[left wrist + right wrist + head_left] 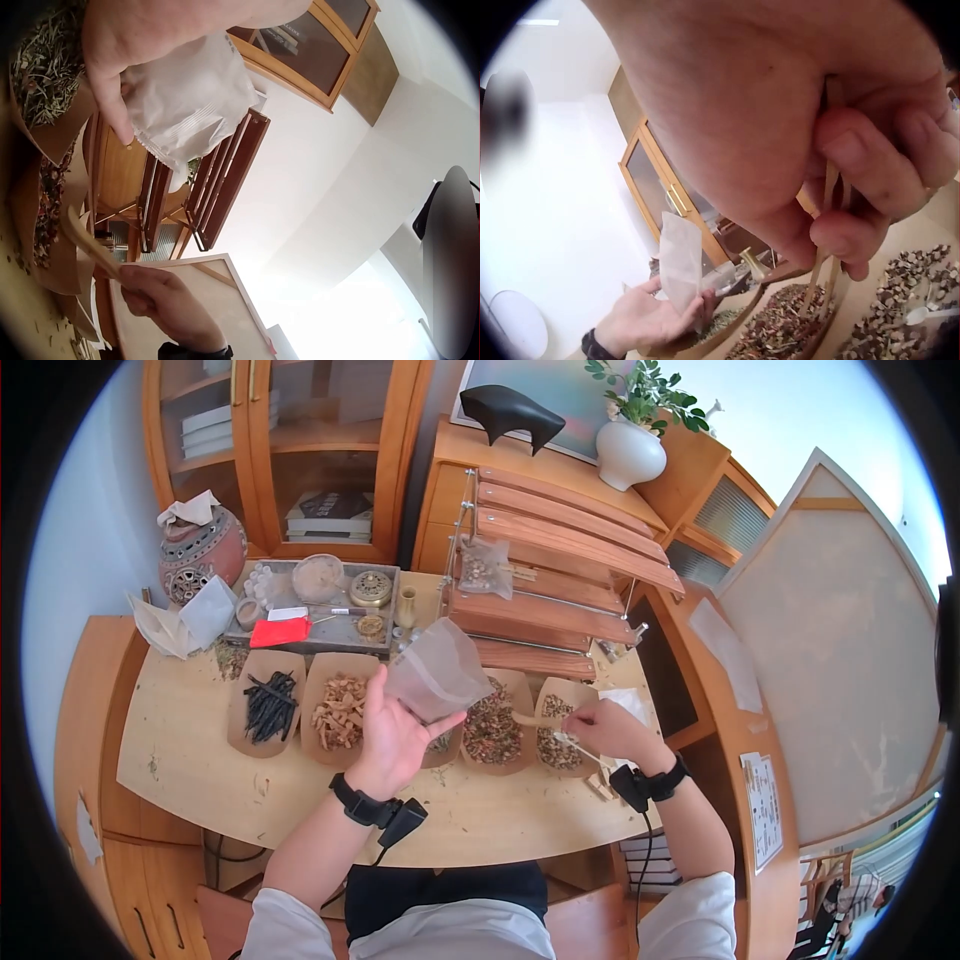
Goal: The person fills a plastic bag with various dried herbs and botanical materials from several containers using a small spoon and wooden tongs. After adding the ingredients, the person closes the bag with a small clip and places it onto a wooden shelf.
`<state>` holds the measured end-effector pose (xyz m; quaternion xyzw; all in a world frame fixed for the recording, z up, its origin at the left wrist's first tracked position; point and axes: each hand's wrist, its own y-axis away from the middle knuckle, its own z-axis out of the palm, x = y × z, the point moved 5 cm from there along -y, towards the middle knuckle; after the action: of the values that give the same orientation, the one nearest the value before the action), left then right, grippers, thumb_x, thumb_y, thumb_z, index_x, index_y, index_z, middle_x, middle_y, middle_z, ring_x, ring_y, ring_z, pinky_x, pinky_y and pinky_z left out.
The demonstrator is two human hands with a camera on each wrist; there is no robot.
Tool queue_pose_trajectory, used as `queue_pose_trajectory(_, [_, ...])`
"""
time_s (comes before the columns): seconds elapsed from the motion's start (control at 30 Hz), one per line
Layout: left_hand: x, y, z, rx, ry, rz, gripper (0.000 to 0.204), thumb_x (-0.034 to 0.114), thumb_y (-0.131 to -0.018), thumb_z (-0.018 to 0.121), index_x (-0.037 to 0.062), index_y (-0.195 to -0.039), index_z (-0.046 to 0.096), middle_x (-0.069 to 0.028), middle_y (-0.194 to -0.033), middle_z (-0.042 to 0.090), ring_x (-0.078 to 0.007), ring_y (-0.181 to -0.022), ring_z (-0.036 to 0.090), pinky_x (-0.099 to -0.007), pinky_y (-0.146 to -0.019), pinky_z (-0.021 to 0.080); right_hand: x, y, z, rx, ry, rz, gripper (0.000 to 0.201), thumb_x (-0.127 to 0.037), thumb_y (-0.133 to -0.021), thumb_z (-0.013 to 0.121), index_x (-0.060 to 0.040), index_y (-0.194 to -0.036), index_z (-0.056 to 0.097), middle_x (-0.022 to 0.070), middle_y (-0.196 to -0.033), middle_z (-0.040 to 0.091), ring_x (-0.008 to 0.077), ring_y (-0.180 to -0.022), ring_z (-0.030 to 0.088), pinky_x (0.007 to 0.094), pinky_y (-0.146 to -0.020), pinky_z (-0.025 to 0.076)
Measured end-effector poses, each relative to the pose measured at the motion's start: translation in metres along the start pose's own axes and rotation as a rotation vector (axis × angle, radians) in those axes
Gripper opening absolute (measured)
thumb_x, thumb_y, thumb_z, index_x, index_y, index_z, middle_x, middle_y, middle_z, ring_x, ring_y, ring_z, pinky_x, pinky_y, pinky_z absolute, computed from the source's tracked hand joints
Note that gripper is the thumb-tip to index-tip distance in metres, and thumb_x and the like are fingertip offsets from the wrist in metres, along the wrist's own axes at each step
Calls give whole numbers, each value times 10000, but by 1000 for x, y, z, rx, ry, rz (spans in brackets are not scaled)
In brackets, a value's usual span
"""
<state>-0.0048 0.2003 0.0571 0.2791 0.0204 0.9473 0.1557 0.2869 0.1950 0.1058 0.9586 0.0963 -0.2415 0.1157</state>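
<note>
My left hand [388, 745] is palm up and holds a pale translucent pouch [437, 670] between thumb and fingers; the left wrist view shows the pouch [191, 97] close up. My right hand [612, 730] grips wooden tongs [525, 718]. In the right wrist view, the fingers curl round the tongs [829, 262], and their tips reach down over a reddish dried mix [776, 322]. This mix [492, 730] sits in a paper tray between the two hands. Right below my right hand is a tray of pale and brown chopped pieces [558, 745].
Trays of black sticks [268, 708] and tan chips [340, 715] stand left, with green herbs [49, 75] partly behind my left hand. Behind are a grey tray [345, 630] with a red packet [280, 632], a wooden slatted rack [545, 610] and a patterned pot [205, 550].
</note>
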Motion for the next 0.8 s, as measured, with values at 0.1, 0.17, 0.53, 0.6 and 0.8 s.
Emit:
queue_pose_trajectory(0.1, [0, 0, -1, 5, 7, -1, 738, 597, -999, 366, 82, -1522, 294, -169, -1520, 407, -340, -1393, 425, -587, -1084, 419, 5, -6, 12, -48, -18, 97, 355, -301, -929, 629, 43, -925, 716, 140, -664, 654, 216, -620, 600, 362, -640, 483])
queue_pose_trajectory(0.17, [-1, -1, -1, 12, 11, -5, 739, 597, -998, 366, 80, -1522, 293, -171, -1520, 406, -342, -1395, 422, -589, -1086, 416, 0, -9, 15, -81, -116, 195, 362, -302, -925, 633, 51, -919, 712, 137, -666, 655, 225, -619, 598, 370, -646, 483])
queue_pose_trajectory(0.53, [-1, -2, -3, 23, 3, -9, 742, 592, -1002, 362, 75, -1528, 286, -169, -1530, 394, -344, -1397, 418, -586, -1088, 416, -17, -28, 31, -75, -166, 92, 328, -278, -930, 623, 27, -976, 733, 145, -745, 683, 213, -694, 625, 339, -699, 498])
queue_pose_trajectory(0.6, [-1, -2, -3, 21, 4, -9, 739, 591, -1003, 357, 76, -1528, 287, -168, -1530, 396, -344, -1396, 421, -584, -1087, 420, -12, -29, 39, -12, -177, 20, 344, -288, -920, 637, 45, -940, 721, 211, -721, 649, 259, -666, 612, 373, -686, 496])
queue_pose_trajectory(0.8, [-2, -2, -3, 39, 11, -15, 734, 591, -1007, 345, 75, -1526, 292, -166, -1528, 401, -343, -1394, 423, -586, -1087, 421, -2, -23, 46, -73, -439, 122, 309, -254, -927, 647, 38, -919, 746, 93, -686, 637, 160, -642, 563, 314, -617, 463])
